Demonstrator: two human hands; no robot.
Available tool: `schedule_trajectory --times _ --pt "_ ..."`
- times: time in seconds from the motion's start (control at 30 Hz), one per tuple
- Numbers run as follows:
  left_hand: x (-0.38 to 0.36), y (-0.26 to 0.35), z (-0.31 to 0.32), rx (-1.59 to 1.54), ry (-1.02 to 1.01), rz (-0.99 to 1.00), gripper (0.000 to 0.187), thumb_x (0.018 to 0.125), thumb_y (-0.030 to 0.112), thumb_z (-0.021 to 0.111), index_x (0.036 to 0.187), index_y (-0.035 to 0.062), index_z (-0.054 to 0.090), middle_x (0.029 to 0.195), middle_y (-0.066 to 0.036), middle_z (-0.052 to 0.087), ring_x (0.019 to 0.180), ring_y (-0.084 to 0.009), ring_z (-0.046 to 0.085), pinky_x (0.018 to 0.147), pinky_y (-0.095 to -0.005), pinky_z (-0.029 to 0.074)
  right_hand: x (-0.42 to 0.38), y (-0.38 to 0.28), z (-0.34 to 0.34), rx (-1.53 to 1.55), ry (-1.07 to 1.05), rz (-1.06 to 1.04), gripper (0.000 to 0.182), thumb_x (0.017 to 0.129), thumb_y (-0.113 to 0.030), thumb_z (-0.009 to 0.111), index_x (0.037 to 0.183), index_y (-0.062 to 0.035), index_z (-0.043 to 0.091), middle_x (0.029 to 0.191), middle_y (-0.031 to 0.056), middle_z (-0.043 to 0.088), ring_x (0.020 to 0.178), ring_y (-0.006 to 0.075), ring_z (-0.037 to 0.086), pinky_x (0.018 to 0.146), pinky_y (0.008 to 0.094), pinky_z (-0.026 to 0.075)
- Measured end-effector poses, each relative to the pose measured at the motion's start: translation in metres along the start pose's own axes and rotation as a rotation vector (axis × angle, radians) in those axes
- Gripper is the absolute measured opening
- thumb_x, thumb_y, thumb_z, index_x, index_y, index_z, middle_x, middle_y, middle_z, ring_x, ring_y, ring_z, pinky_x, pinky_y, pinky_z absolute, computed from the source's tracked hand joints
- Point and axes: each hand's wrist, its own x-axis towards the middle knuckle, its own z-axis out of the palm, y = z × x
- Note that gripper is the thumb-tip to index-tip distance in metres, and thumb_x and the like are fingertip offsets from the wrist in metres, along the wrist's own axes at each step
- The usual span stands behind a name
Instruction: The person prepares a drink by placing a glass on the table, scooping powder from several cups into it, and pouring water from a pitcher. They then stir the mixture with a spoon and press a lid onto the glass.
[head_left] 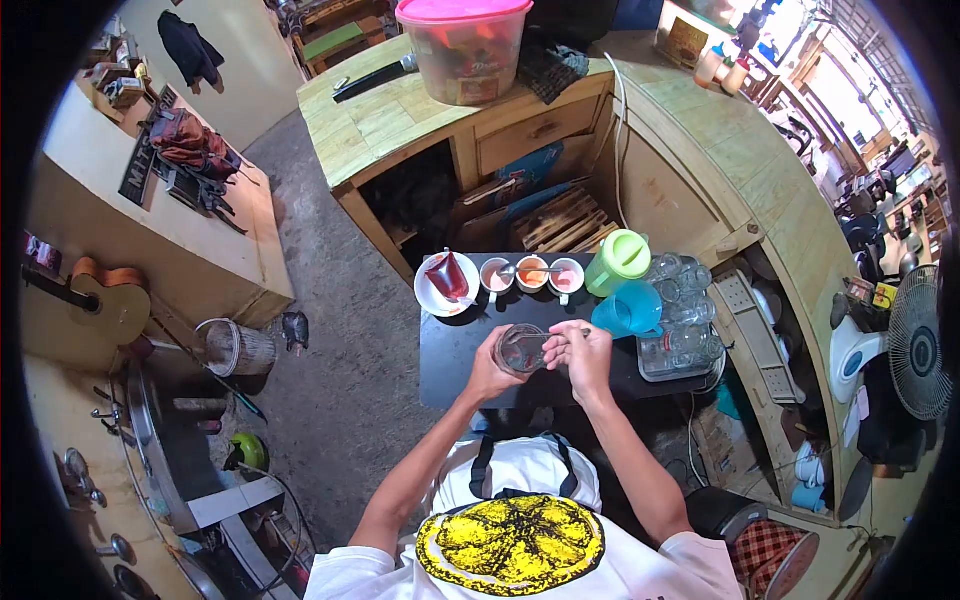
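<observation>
My left hand [490, 372] is wrapped round a clear glass mug [521, 350] over the front of the small black table. On the mug's right side, my right hand [582, 360] pinches a thin metal spoon [586, 332]; its handle end shows above the fingers and its other end points toward the mug. Behind stand three white cups, a left cup [495, 276], a middle cup [531, 272] and a right cup [566, 277], with pinkish and orange contents. Spoons lie across their rims. A white bowl [424, 294] holds a bag of dark red liquid [448, 279].
A green lidded pitcher [619, 262] and a blue plastic jug [628, 310] stand right of the cups. Several glass mugs [680, 340] crowd a tray at the black table's [450, 365] right edge. A wooden counter [390, 125] curves behind; a fan [915, 345] is far right.
</observation>
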Motion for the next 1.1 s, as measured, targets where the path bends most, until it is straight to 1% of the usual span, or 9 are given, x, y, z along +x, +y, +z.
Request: schedule_trajectory --times 0.1,0.13,0.27,0.47,0.6,0.7,0.83,0.9,1.1 --pt "-0.002 0.001 -0.006 0.054 0.025 0.008 0.073 0.059 0.012 0.092 0.123 0.0027 0.058 0.116 -0.007 0.066 0.106 -0.0155 0.063 0.096 -0.0325 0.051 -0.008 -0.009 -0.01 0.017 -0.076 -0.053 0.026 0.102 -0.014 0.051 0.097 0.0079 0.064 0.075 0.0151 0.067 0.054 0.0155 0.063 0.048 0.025 0.052" --pt "-0.002 0.001 -0.007 0.043 0.043 0.013 0.073 0.06 0.012 0.092 0.123 0.0028 0.058 0.116 -0.007 0.066 0.106 -0.0154 0.063 0.096 -0.0325 0.051 -0.01 -0.012 -0.015 -0.009 -0.112 -0.052 0.027 0.103 -0.016 0.051 0.1 0.0079 0.064 0.078 0.0157 0.067 0.059 0.0161 0.065 0.052 0.0251 0.053" --pt "-0.003 -0.003 -0.016 0.063 0.093 0.031 0.072 0.061 0.012 0.092 0.123 0.0031 0.058 0.116 -0.007 0.066 0.106 -0.0152 0.063 0.096 -0.0322 0.051 -0.014 -0.021 -0.029 -0.059 -0.231 -0.097 0.026 0.104 -0.013 0.047 0.108 0.007 0.064 0.082 0.016 0.068 0.065 0.0167 0.066 0.058 0.0262 0.054" --pt "-0.003 0.001 -0.021 0.034 0.068 0.015 0.072 0.06 0.011 0.091 0.124 0.0025 0.058 0.116 -0.006 0.066 0.106 -0.0152 0.063 0.098 -0.0322 0.05 -0.022 -0.021 -0.016 -0.255 -0.34 -0.196 0.028 0.104 -0.015 0.048 0.113 0.007 0.065 0.081 0.0129 0.068 0.065 0.0131 0.064 0.058 0.0242 0.051" --pt "-0.001 -0.005 -0.018 -0.024 0.016 0.02 0.074 0.06 0.01 0.089 0.126 0.002 0.057 0.116 -0.007 0.067 0.106 -0.0152 0.063 0.097 -0.0324 0.05 -0.025 -0.01 0.003 -0.396 -0.363 -0.255 0.025 0.103 -0.011 0.051 0.107 0.0067 0.068 0.079 0.0091 0.068 0.064 0.0102 0.063 0.056 0.0234 0.05" --pt "-0.002 -0.01 -0.015 0.016 0.006 0.043 0.074 0.06 0.009 0.088 0.127 0.0019 0.057 0.117 -0.007 0.067 0.107 -0.0148 0.063 0.096 -0.0319 0.051 -0.027 -0.007 0.013 -0.415 -0.367 -0.253 0.024 0.103 -0.009 0.051 0.106 0.0072 0.067 0.078 0.0095 0.068 0.061 0.0106 0.063 0.054 0.0234 0.049" --pt "-0.002 -0.007 -0.012 -0.003 0.023 0.013 0.073 0.06 0.009 0.089 0.125 0.0023 0.057 0.115 -0.007 0.067 0.106 -0.0148 0.063 0.095 -0.0318 0.051 -0.025 -0.006 0.012 -0.222 -0.305 -0.157 0.026 0.103 -0.012 0.05 0.104 0.0085 0.066 0.077 0.0136 0.068 0.06 0.0133 0.064 0.052 0.024 0.05" --pt "-0.005 -0.001 -0.012 -0.001 0.042 -0.005 0.071 0.061 0.009 0.089 0.124 0.0025 0.057 0.114 -0.007 0.067 0.105 -0.015 0.063 0.095 -0.0317 0.051 -0.024 -0.013 0.007 -0.105 -0.316 -0.108 0.026 0.103 -0.011 0.049 0.101 0.0088 0.065 0.077 0.0132 0.067 0.06 0.0144 0.064 0.052 0.0235 0.05" --pt "-0.008 0.001 -0.016 0.068 0.048 0.016 0.075 0.061 0.018 0.093 0.124 0.0031 0.057 0.114 -0.006 0.066 0.105 -0.0167 0.063 0.097 -0.0342 0.05 -0.009 -0.03 -0.02 0.025 -0.291 -0.048 0.03 0.102 -0.018 0.049 0.103 0.0083 0.065 0.076 0.0147 0.067 0.057 0.0151 0.062 0.05 0.0238 0.048"
